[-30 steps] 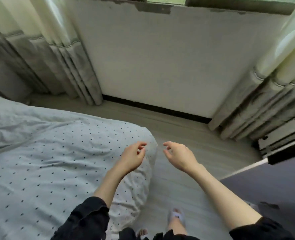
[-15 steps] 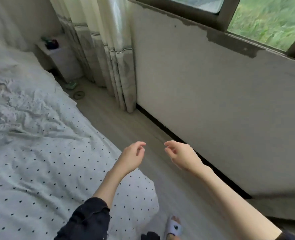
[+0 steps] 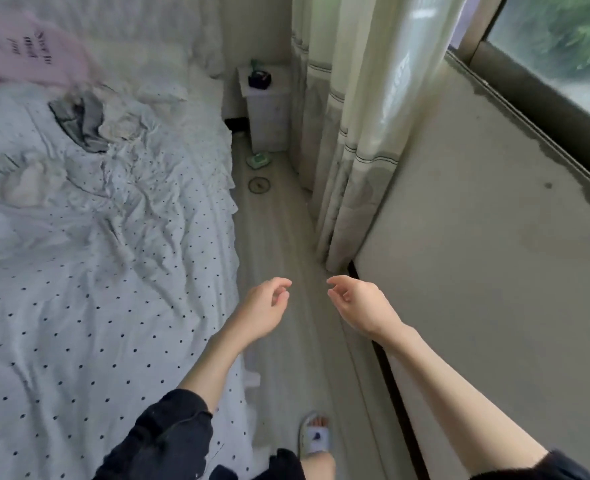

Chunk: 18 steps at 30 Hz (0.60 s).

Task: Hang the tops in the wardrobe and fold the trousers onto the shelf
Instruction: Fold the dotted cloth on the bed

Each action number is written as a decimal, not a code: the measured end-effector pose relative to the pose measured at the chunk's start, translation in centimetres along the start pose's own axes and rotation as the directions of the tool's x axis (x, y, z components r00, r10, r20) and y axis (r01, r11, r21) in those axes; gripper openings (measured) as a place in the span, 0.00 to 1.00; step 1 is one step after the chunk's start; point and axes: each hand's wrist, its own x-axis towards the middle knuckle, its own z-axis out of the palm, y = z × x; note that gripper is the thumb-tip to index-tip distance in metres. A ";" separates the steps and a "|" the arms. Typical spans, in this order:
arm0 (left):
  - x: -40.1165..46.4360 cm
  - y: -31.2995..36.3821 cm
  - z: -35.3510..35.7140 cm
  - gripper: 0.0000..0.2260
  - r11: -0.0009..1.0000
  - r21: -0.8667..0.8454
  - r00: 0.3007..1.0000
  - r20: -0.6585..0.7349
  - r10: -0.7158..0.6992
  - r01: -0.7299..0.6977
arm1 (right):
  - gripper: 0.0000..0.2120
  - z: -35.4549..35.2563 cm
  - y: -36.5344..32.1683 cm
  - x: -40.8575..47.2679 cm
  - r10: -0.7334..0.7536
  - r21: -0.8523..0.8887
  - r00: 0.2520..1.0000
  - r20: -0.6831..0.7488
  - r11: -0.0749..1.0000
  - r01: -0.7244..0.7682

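Nearest the camera, a sandalled foot [image 3: 316,434] stands on the strip of floor [image 3: 283,244] just beside the bed [image 3: 89,323], so the person is placed at the bed's near corner. Both hands hang in front over that floor strip, empty: the left hand [image 3: 262,308] at the bed's edge, the right hand [image 3: 357,303] a little further from the bed, each with fingers loosely curled and apart, thumb and forefinger not meeting, gripping nothing.

The step in hand looks like fetching the next garment. The clothes lie well up the bed from the hands: a white crumpled piece [image 3: 30,183] toward the bed's far left, then a dark grey garment [image 3: 79,123] tangled with a pale garment [image 3: 124,124], and a pink printed top [image 3: 27,50] at the bed's head. Which are tops and which trousers cannot be told from here.

To do it well, step along the bed first rather than lean across it. Take one garment only, lifting the grey one clear of the pale one, and grip it by shoulders or waistband so it hangs straight. The wardrobe is not in view.

Beyond the bed's far corner stand a small bedside cabinet [image 3: 269,109] and the curtain [image 3: 359,133].
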 end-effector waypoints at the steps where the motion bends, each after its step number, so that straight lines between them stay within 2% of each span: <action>1: 1.7 0.4 -0.8 0.14 1.000 -0.012 0.999 -0.031 -0.026 0.025 | 0.15 -1.0 -0.4 2.6 -0.030 -0.012 0.999 0.017 0.999 0.030; 5: 8.6 1.6 -5.2 0.15 0.995 -0.019 0.981 -0.169 -0.099 0.097 | 0.15 -4.8 -3.2 12.5 -0.179 -0.070 0.982 0.052 0.981 0.182; 11: 15.8 3.0 -11.3 0.15 0.981 -0.047 0.941 -0.280 -0.192 0.186 | 0.15 -7.8 -7.8 24.5 -0.329 -0.099 0.930 0.164 0.932 0.348; 18: 29.1 2.3 -19.7 0.15 0.954 -0.158 0.814 -0.498 -0.300 0.255 | 0.16 -11.7 -15.8 42.1 -0.547 -0.074 0.801 0.243 0.813 0.577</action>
